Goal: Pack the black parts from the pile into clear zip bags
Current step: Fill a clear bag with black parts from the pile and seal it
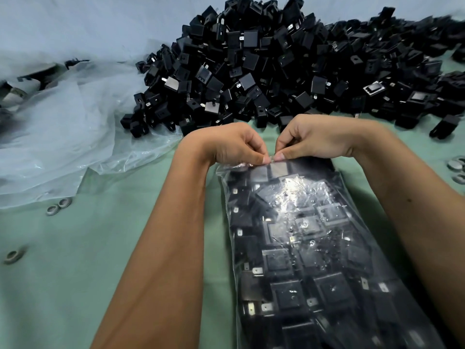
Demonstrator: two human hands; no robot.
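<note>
A clear zip bag (pixel 317 248) packed with several black parts lies lengthwise on the green table, its mouth pointing away from me. My left hand (pixel 234 144) and my right hand (pixel 312 137) meet at the far end of the bag, each pinching the zip strip between thumb and fingers, thumbs nearly touching. Behind my hands a large pile of black parts (pixel 276 64) with small metal tabs spreads across the back of the table to the right edge.
Crumpled clear plastic sheeting (pixel 63 127) covers the left back of the green table (pixel 75 273). Small metal rings lie loose: two (pixel 59 205) near the sheeting, one (pixel 12 255) at the left edge, a few (pixel 456 167) at the right edge.
</note>
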